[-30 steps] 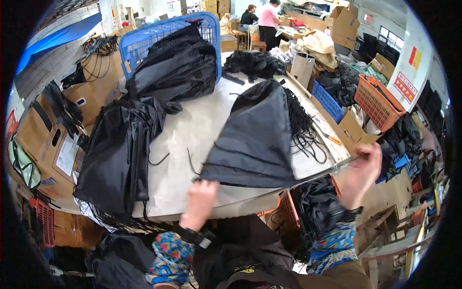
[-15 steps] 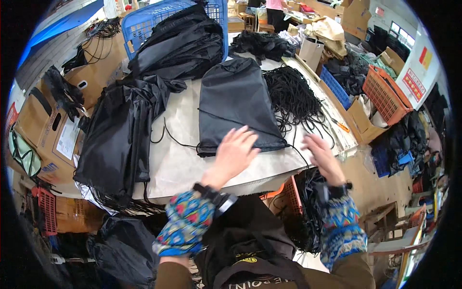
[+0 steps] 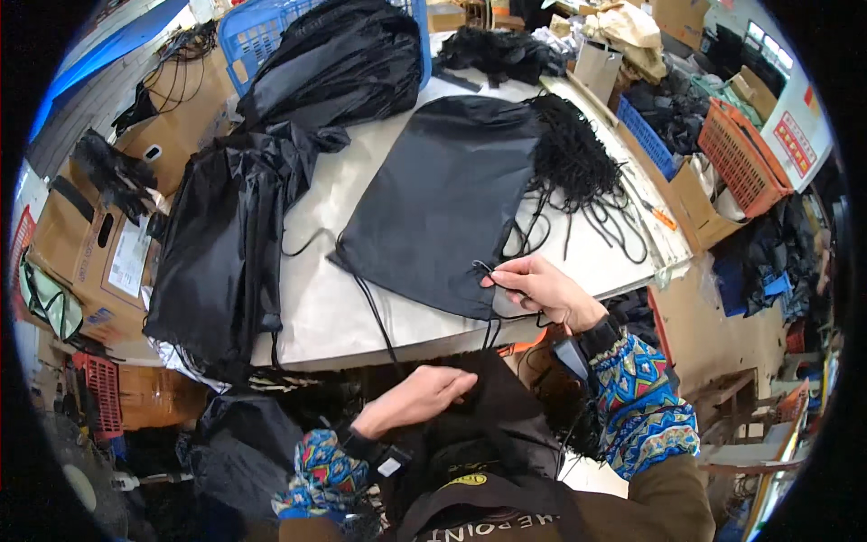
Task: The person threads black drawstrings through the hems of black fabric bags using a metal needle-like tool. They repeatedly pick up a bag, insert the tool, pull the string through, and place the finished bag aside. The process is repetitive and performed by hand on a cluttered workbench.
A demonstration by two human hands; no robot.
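Observation:
A black drawstring bag (image 3: 429, 199) lies turned at an angle on the pale tabletop, cords hanging from its two near corners. At its near right corner my right hand (image 3: 542, 287) pinches a thin metal hook (image 3: 481, 264), its bent tip over the bag. My left hand (image 3: 420, 396) is below the table's near edge, in front of my dark apron. Its fingers are drawn together; against the dark cloth I cannot make out what they hold. A heap of black cords (image 3: 578, 149) lies beside the bag's right side.
More black bags (image 3: 217, 253) drape over the table's left edge. A blue basket (image 3: 246, 50) full of black bags stands behind. Along the right lie an orange-handled cutter (image 3: 664, 219), a cardboard box (image 3: 700, 212) and an orange crate (image 3: 742, 163).
The bag has turned, its near right corner swinging toward me. My left hand has dropped from the bag to below the table edge. My right hand has come in to that corner, a hook now showing.

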